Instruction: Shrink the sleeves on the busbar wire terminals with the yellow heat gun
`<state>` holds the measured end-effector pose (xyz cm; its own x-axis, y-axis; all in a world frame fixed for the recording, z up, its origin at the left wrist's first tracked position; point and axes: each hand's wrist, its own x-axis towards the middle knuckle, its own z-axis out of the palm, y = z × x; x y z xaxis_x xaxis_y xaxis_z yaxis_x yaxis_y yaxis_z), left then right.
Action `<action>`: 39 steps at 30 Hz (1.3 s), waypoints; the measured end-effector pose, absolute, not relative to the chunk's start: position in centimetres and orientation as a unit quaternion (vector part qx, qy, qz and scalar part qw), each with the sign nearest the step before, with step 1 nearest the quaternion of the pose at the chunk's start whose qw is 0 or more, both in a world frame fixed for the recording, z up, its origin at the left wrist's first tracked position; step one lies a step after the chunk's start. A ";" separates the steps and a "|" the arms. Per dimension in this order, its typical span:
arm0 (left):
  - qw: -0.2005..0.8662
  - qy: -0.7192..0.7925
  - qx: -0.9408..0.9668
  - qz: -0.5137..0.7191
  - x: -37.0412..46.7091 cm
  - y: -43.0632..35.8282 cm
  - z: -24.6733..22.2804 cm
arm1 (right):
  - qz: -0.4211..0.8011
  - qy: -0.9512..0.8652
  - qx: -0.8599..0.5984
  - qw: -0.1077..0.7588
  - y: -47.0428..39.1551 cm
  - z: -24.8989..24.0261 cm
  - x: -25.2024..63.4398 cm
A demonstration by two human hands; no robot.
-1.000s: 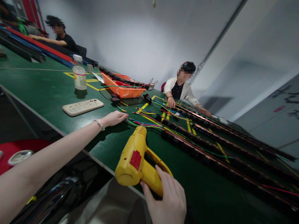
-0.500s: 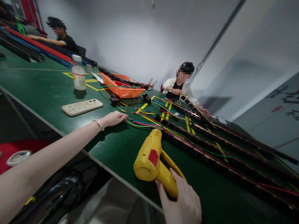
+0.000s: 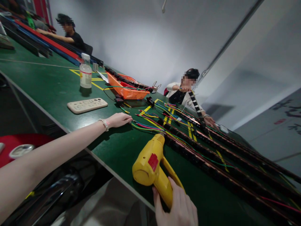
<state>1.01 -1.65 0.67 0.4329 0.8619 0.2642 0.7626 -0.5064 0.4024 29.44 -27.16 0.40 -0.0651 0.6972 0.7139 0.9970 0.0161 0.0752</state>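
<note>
My right hand (image 3: 175,204) is wrapped round the handle of a yellow heat gun (image 3: 149,161). Its nozzle points away from me, at the near end of a long copper-and-black bar (image 3: 188,153). From that end run coloured wires (image 3: 147,126), red, blue and green among them, toward my left hand (image 3: 119,120). The left fingers are closed in a pinch at the wire ends, which they partly cover. A beaded bracelet (image 3: 104,124) circles my left wrist.
More long bars (image 3: 218,141) lie side by side to the right. Left of them are an orange basket (image 3: 131,93), a phone (image 3: 87,105) and a bottle (image 3: 85,73). Across the table a person (image 3: 185,91) holds a black-banded strip; another person (image 3: 72,39) sits far left.
The heat gun has shifted slightly left and down in view, its nozzle still at the bar's end. The person across has raised a black-banded strip. My left hand keeps its pinch.
</note>
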 end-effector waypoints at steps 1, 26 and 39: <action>0.115 0.483 0.839 0.225 1.0 -1.6 0.6 | -0.294 -0.666 -0.637 0.254 -27.2 0.3 29.1; 0.192 0.507 0.804 0.245 0.9 -1.7 0.8 | -0.189 -0.776 -0.514 0.314 -24.7 0.5 21.6; 0.149 0.488 0.822 0.252 0.7 -1.3 0.4 | -0.216 -0.774 -0.501 0.321 -24.7 0.3 25.5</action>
<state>0.75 -1.26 0.37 0.3973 0.8771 0.2698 0.7268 -0.4802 0.4910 25.49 -24.73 0.31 -0.2913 0.6376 0.7132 0.9144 0.4046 0.0118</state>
